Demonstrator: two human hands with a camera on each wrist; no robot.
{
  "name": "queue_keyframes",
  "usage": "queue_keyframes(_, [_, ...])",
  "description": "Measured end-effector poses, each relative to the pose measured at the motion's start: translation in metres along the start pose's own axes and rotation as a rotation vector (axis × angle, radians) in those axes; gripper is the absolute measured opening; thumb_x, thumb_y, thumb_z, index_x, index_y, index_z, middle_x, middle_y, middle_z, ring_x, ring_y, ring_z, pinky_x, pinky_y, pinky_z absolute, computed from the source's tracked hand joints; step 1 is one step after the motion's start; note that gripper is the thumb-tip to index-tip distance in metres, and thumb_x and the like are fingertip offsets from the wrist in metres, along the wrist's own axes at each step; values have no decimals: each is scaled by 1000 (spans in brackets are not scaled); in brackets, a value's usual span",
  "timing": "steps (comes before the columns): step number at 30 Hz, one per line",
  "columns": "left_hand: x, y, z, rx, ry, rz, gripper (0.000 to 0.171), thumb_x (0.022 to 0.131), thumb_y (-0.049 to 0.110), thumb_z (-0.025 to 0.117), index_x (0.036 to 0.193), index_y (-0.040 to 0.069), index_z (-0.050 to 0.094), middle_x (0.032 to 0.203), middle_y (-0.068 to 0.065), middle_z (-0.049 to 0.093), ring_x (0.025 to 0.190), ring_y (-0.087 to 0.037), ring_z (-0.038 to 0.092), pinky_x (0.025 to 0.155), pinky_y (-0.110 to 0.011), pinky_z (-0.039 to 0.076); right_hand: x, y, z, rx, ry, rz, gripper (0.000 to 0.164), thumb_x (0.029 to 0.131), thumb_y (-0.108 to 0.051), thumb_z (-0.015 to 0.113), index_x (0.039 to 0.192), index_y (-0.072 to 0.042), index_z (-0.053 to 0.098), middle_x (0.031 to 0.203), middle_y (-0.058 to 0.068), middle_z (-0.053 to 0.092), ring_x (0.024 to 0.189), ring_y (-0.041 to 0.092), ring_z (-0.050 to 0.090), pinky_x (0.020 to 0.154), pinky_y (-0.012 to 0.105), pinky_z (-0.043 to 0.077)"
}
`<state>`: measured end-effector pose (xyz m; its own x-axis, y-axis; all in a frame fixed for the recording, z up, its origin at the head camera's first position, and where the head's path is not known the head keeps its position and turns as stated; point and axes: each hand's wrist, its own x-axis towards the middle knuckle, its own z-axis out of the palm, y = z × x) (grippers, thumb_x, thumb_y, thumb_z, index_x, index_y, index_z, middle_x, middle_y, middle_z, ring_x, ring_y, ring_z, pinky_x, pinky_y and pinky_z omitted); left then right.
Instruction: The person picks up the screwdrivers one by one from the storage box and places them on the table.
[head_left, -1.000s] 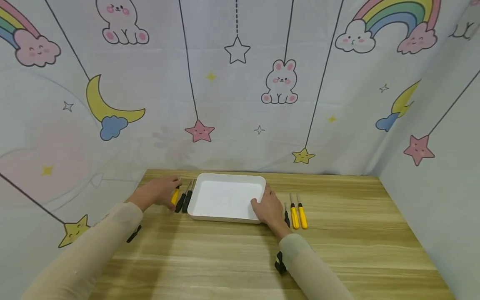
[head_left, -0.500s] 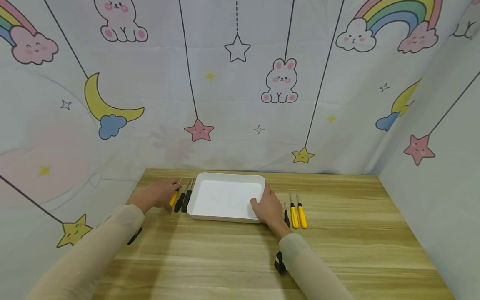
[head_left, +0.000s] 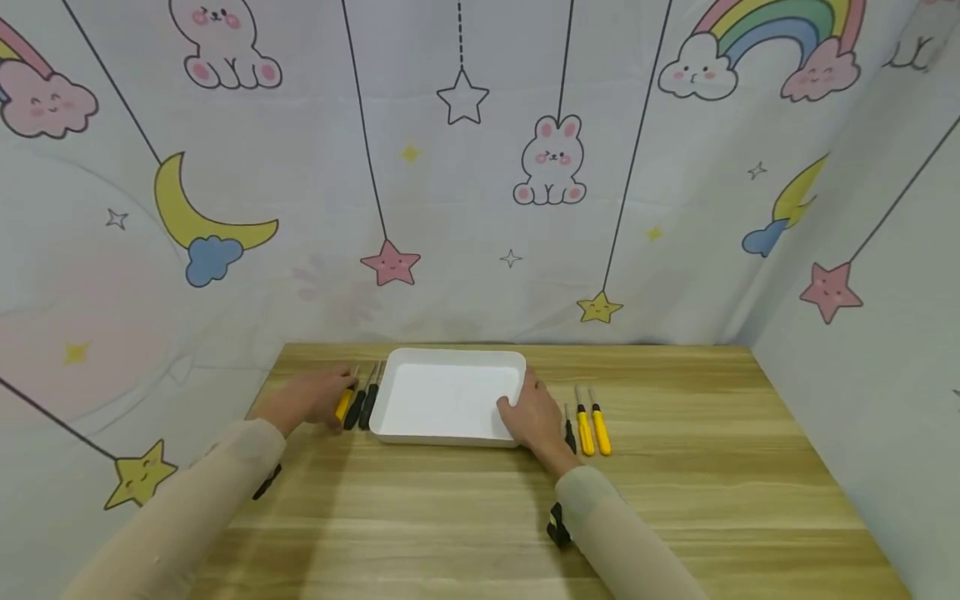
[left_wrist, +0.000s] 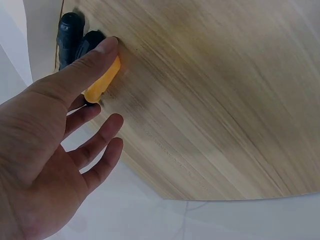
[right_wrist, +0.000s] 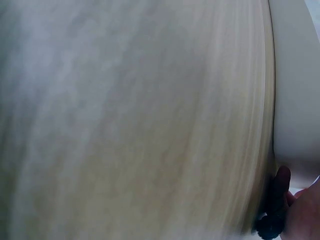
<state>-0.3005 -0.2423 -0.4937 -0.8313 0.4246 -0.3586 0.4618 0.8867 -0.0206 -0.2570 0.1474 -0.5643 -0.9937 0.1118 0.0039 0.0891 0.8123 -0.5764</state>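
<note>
A white rectangular tray (head_left: 446,396) lies at the back of the wooden table. My right hand (head_left: 534,417) grips its right side, thumb over the rim and the other fingers outside. My left hand (head_left: 309,398) is left of the tray and pinches a yellow-handled screwdriver (head_left: 344,406), its tip pointing to the back. In the left wrist view the thumb lies across the yellow handle (left_wrist: 102,82), the forefinger is partly hidden behind it, and the other fingers are spread. Two black-handled screwdrivers (head_left: 369,407) lie between that hand and the tray.
Right of my right hand lie a black screwdriver (head_left: 570,435) and two yellow-handled screwdrivers (head_left: 601,432). A small black object (head_left: 557,527) shows beside the right sleeve, and another (head_left: 267,482) beside the left one. A patterned curtain (head_left: 465,208) hangs behind the table.
The head view has turned slightly to the right. Both hands stay nearly where they were, the left at the yellow screwdriver and the right on the tray.
</note>
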Motion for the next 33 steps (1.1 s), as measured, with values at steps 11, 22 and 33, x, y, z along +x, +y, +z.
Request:
queue_keyframes(11, [-3, 0, -1, 5, -6, -15, 91, 77, 39, 96, 151, 4, 56, 147, -19, 52, 121, -40, 62, 100, -58, 54, 0, -1, 2, -20, 13, -7, 83, 98, -43, 60, 162, 0, 31, 148, 27, 54, 123, 46, 62, 103, 60, 50])
queue_keyframes(22, [-5, -7, 0, -42, -21, -12, 102, 77, 46, 95, 158, 6, 48, 158, -23, 45, 132, -47, 56, 104, -62, 50, 0, -3, -2, -13, 5, -16, 85, 97, -43, 60, 163, 0, 29, 151, 28, 52, 125, 46, 60, 104, 60, 49])
queue_keyframes(33, [-14, -9, -13, -134, -23, -55, 108, 80, 49, 91, 163, 4, 37, 165, -34, 30, 142, -58, 42, 108, -70, 42, 0, -7, -5, 27, -36, 3, 86, 97, -42, 61, 164, 1, 27, 154, 30, 48, 131, 47, 56, 108, 61, 46])
